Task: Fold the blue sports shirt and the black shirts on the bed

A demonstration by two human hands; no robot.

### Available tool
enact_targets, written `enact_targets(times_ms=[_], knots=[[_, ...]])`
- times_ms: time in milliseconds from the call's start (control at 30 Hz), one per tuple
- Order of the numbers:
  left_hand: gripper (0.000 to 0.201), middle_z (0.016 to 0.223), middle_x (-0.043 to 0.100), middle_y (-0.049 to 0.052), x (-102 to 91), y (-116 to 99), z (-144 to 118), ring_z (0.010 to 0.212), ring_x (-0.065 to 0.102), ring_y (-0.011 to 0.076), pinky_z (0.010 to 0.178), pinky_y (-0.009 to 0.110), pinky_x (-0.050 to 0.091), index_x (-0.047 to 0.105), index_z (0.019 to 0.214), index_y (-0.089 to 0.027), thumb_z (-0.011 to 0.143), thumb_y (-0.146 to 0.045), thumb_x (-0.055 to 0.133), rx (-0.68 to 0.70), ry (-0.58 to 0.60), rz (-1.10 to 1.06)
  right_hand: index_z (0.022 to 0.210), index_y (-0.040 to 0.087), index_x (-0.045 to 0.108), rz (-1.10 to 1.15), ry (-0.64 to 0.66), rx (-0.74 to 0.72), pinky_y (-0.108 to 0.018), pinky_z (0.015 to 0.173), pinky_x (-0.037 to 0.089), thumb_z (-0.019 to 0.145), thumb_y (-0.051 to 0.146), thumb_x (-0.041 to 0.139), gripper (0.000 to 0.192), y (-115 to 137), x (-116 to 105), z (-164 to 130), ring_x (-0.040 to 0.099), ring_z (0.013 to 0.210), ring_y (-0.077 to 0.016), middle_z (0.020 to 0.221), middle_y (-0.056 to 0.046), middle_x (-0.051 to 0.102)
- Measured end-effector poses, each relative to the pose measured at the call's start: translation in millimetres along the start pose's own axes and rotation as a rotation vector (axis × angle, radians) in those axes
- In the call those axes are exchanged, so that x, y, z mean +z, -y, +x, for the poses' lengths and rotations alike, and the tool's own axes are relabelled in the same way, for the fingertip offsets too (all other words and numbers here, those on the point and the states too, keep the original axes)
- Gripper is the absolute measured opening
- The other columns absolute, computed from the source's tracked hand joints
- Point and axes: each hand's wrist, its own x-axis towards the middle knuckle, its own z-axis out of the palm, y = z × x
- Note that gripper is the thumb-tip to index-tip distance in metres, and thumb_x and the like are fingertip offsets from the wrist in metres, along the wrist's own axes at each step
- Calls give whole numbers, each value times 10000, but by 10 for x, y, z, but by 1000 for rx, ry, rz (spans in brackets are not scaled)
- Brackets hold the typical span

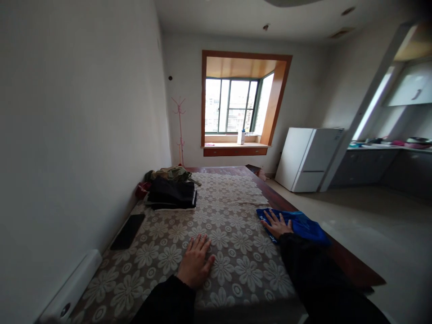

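My right hand lies flat with its fingers spread on a folded blue cloth item, which has pale lettering along its near left edge. This blue item rests at the right side of the table, partly over the dark wood edge. My left hand holds nothing; it rests palm down, fingers apart, on the flower-patterned lace tablecloth. Black sleeves cover both forearms. Part of the blue item is hidden under my right hand and sleeve.
Folded dark clothes are stacked at the table's far left, with an olive garment behind. A black phone-like slab lies by the left wall. The wooden table edge runs along the right. Beyond stand a white fridge and a pink coat rack.
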Motion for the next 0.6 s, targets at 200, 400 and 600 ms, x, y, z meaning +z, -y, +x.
enact_targets(times_ms=[200, 400, 600], knots=[[606, 1648, 352, 68, -35, -40, -11, 1549, 223, 285, 1271, 545, 165, 452, 1510, -220, 980, -502, 364, -13, 4, -9, 1368, 285, 585, -8, -43, -105, -677, 1180, 47, 932, 540, 473, 517, 574, -542, -27, 334, 1458, -409, 1521, -141, 498], [618, 1651, 341, 79, -13, -12, -12, 1552, 208, 307, 1270, 576, 140, 441, 1520, -219, 958, -472, 392, -16, 1, -59, 896, 205, 701, 388, 4, -344, -351, 921, 426, 951, 482, 493, 350, 2408, -654, -107, 639, 1014, -258, 997, -104, 730], [670, 1687, 254, 18, 129, 141, 58, 1565, 144, 311, 1283, 564, 78, 309, 1585, -314, 938, -424, 442, -3, 12, -124, 667, 228, 628, 640, 51, -326, -310, 737, 420, 875, 524, 607, 362, 3793, -502, 11, 640, 897, -244, 718, -53, 655]])
